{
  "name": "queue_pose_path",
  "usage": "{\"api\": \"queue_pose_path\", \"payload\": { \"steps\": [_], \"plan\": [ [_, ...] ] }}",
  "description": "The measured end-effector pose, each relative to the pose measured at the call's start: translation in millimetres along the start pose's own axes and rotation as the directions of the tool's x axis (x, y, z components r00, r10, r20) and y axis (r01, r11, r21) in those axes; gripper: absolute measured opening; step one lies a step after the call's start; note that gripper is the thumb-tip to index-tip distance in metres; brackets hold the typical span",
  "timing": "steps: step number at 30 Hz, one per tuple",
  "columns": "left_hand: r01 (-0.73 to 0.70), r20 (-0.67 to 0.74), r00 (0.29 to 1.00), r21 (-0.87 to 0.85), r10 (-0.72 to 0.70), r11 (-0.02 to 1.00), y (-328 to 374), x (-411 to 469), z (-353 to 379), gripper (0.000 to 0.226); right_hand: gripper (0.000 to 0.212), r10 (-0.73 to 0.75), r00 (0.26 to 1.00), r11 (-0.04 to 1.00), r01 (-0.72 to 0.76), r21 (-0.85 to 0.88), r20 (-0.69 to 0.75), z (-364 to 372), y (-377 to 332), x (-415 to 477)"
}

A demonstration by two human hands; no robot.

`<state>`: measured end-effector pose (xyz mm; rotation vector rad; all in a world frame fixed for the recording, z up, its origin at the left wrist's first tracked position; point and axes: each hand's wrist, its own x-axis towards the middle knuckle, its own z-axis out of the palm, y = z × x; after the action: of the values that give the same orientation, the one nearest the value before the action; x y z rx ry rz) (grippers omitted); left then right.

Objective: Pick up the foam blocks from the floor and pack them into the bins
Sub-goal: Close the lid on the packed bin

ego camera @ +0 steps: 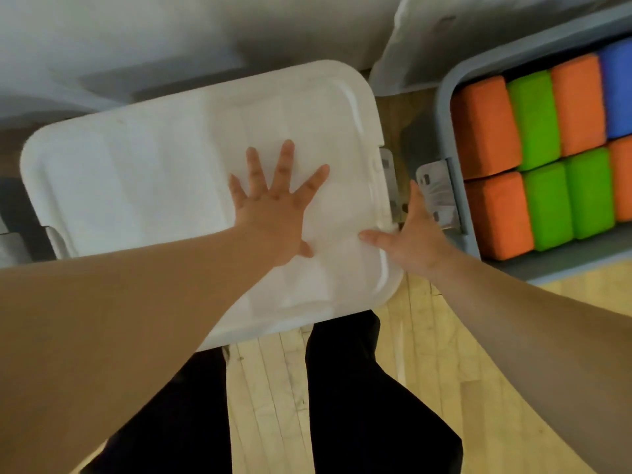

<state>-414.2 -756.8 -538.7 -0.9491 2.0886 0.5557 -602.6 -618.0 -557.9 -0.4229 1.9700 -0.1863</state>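
A white lid [136, 172] covers the bin in front of me. My left hand [273, 203] lies flat on the lid with fingers spread wide. My right hand [415, 230] sits at the lid's right edge, thumb on top of the rim and fingers reaching down beside the grey latch [390, 172]. To the right stands an open grey bin [444, 107] packed with foam blocks: orange [485, 128], green [533, 118] and blue [619, 90], standing side by side in two rows.
A second white lid [427, 35] leans behind the open bin. The floor [444, 354] is pale wood. My dark trouser legs [342, 388] stand close below the closed bin. White surfaces run along the back.
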Motion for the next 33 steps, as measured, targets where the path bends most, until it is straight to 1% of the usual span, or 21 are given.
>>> {"api": "queue_pose_path", "payload": {
  "steps": [2, 4, 6, 8, 10, 14, 18, 20, 22, 24, 26, 28, 30, 32, 33],
  "plan": [
    [0.009, 0.012, 1.000, 0.019, -0.009, 1.000, 0, -1, -2, 0.133, 0.134, -0.002, 0.999, 1.000, 0.002, 0.013, 0.036, -3, 3, 5],
    [0.023, 0.032, 0.999, 0.027, -0.024, 0.999, 1, -2, -5, 0.132, 0.132, -0.030, 1.000, 0.999, 0.029, 0.023, 0.005, -3, 2, 4],
    [0.027, 0.050, 0.998, 0.031, -0.028, 0.999, 3, -2, -8, 0.132, 0.118, -0.098, 0.990, 0.995, 0.098, 0.001, -0.100, -1, 6, -7],
    [0.036, 0.060, 0.997, 0.042, -0.038, 0.998, 2, -3, -10, 0.132, 0.096, -0.223, 0.964, 0.971, 0.206, -0.118, -0.148, 3, 10, -22],
    [0.045, 0.070, 0.996, 0.056, -0.049, 0.997, 4, -2, -11, 0.132, 0.080, -0.325, 0.939, 0.927, 0.293, -0.234, -0.112, 3, 14, -29],
    [0.051, 0.051, 0.997, 0.071, -0.055, 0.996, 5, -1, -11, 0.131, 0.071, -0.433, 0.901, 0.846, 0.396, -0.357, -0.025, -2, 18, -21],
    [0.049, 0.035, 0.998, 0.076, -0.052, 0.996, 2, -2, -8, 0.131, 0.073, -0.453, 0.892, 0.810, 0.415, -0.415, 0.008, -1, 14, -24],
    [0.045, 0.037, 0.998, 0.073, -0.047, 0.996, 4, -2, -9, 0.132, 0.074, -0.422, 0.906, 0.800, 0.394, -0.452, 0.043, -12, 13, -25],
    [0.051, 0.043, 0.998, 0.070, -0.054, 0.996, 3, -5, -13, 0.131, 0.071, -0.411, 0.908, 0.754, 0.389, -0.529, 0.083, -31, 4, -27],
    [0.057, 0.050, 0.997, 0.069, -0.061, 0.996, 4, -10, -17, 0.129, 0.066, -0.453, 0.888, 0.704, 0.412, -0.578, 0.080, -58, -12, -30],
    [0.051, 0.035, 0.998, 0.043, -0.052, 0.998, 9, -15, -26, 0.123, 0.060, -0.527, 0.850, 0.678, 0.431, -0.595, 0.015, -93, -32, -32],
    [0.025, -0.036, 0.999, -0.019, -0.025, 1.000, 22, -19, -46, 0.115, 0.055, -0.624, 0.777, 0.625, 0.433, -0.649, -0.082, -130, -57, -35],
    [-0.037, -0.179, 0.984, -0.094, 0.019, 0.995, 41, -19, -78, 0.107, 0.052, -0.725, 0.662, 0.579, 0.435, -0.690, -0.191, -168, -84, -38],
    [-0.109, -0.304, 0.952, -0.215, 0.039, 0.970, 63, -16, -119, 0.104, 0.051, -0.794, 0.534, 0.558, 0.449, -0.698, -0.291, -206, -111, -40],
    [-0.156, -0.357, 0.933, -0.278, 0.049, 0.948, 74, -13, -142, 0.104, 0.054, -0.806, 0.501, 0.553, 0.446, -0.704, -0.315, -223, -123, -40]
  ]
}}
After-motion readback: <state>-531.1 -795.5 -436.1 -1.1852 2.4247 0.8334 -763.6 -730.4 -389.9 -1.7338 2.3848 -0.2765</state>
